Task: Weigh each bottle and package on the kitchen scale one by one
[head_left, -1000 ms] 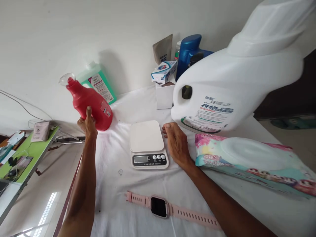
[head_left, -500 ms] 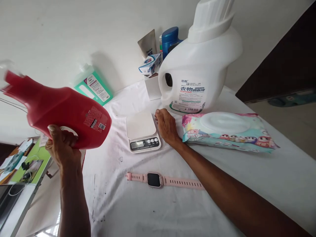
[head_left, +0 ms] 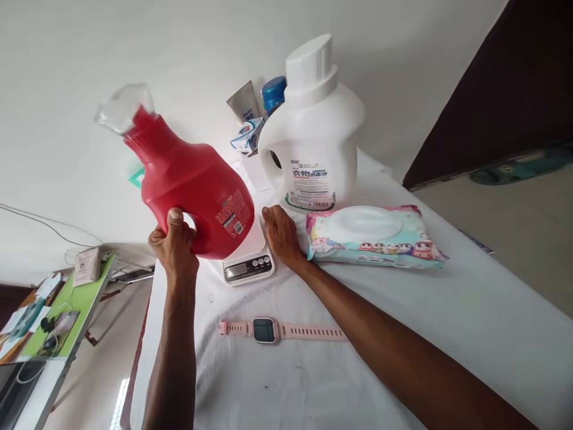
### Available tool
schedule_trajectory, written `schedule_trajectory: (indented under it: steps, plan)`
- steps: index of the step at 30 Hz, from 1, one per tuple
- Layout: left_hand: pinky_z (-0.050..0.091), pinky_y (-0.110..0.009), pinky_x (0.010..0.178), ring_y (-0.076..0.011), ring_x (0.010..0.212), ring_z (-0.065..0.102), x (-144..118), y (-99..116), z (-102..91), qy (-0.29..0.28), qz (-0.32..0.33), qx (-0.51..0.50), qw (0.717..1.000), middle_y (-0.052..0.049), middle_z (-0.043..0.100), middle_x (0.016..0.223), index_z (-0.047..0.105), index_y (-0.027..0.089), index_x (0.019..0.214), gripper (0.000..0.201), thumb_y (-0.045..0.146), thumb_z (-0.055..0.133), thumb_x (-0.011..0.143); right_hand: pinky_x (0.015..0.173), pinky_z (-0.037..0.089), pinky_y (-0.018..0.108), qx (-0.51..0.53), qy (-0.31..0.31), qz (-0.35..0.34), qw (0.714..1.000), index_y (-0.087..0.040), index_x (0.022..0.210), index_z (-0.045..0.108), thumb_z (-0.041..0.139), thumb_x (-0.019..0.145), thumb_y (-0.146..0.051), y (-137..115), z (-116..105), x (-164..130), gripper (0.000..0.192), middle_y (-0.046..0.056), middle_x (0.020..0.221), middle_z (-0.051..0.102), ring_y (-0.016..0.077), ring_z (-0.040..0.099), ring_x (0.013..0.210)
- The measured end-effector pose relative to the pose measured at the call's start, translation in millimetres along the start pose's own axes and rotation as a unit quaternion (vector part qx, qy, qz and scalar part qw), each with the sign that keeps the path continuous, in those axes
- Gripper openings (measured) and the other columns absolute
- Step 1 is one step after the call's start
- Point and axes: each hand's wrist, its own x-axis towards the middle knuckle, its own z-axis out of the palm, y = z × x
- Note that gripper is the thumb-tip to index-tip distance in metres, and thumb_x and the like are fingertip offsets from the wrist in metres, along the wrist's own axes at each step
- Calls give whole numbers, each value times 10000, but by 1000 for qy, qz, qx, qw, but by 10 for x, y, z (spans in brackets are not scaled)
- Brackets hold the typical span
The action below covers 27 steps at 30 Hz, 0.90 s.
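Standing largest on the white-covered table (head_left: 470, 334) is the white detergent jug (head_left: 313, 149), upright against the wall with its label facing the camera, and just in front of it the pack of wet wipes (head_left: 373, 234) is lying flat with its long side running left to right. Next in size, the red bottle (head_left: 192, 179) is hanging in the air over the left part of the table — its long axis is tilting, clear cap up and to the left, base down and to the right, so that the base is sitting directly above the platform of the small kitchen scale (head_left: 248, 263); whether it is touching the platform cannot be told, since the bottle is hiding that edge. The left hand (head_left: 175, 248) is wrapping its fingers through the bottle's handle in a closed grip, carrying the weight from below and behind. The right hand (head_left: 280, 234) is resting flat and loosely open on the cloth just beside the scale's right edge, holding nothing — it is the nearer hand to the scale. Nearer the camera, a pink smartwatch (head_left: 265, 329) is lying stretched out, strap running left to right.
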Motion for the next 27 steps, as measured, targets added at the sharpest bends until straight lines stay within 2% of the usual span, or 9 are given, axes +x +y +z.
schedule_trajectory:
  steps: [7, 15, 19, 21, 24, 27]
  plan:
    - [208, -282, 421, -65, 448, 220, -70, -245, 100, -9, -32, 59, 998, 79, 203, 500, 272, 244, 553, 773, 809, 783, 683, 796, 455, 434, 13, 0, 12, 1000, -307, 796, 335, 276, 1092, -551, -61, -27, -2, 389, 49, 796, 580, 275, 557, 805]
    - [234, -286, 442, -68, 448, 220, -38, -391, -22, 16, -24, 48, 998, 66, 256, 487, 285, 233, 540, 790, 834, 783, 658, 796, 457, 445, 4, -12, 19, 1000, -313, 790, 325, 265, 1089, -576, -60, -42, 2, 403, 62, 787, 576, 289, 565, 810]
    - [250, -283, 451, -78, 459, 226, -3, -404, -97, -26, -30, 21, 999, 60, 259, 502, 318, 230, 549, 743, 793, 765, 737, 780, 453, 450, 1, -23, 20, 1000, -313, 789, 336, 266, 1093, -579, -58, -57, -3, 410, 64, 789, 582, 289, 566, 795]
    - [325, -282, 481, -94, 473, 308, 45, -385, -156, -49, -29, 17, 998, 44, 319, 522, 386, 225, 566, 689, 783, 711, 806, 782, 457, 447, -1, -25, 18, 1000, -311, 788, 357, 258, 1095, -596, -52, -58, -7, 430, 59, 785, 585, 281, 565, 782]
    - [481, -303, 632, -146, 604, 526, 152, -390, -321, -53, -8, 31, 998, -8, 504, 616, 513, 216, 632, 655, 818, 567, 884, 782, 469, 437, -1, -24, 22, 999, -306, 780, 382, 243, 1087, -669, -35, -53, -14, 495, 42, 756, 575, 260, 564, 756]
    - [506, -297, 694, -157, 680, 588, 209, -547, -596, -35, -18, 65, 997, -29, 596, 698, 570, 213, 692, 664, 837, 490, 905, 770, 485, 433, 5, -22, 27, 999, -303, 772, 397, 247, 1064, -735, -10, -47, -18, 543, 37, 745, 573, 252, 579, 746]
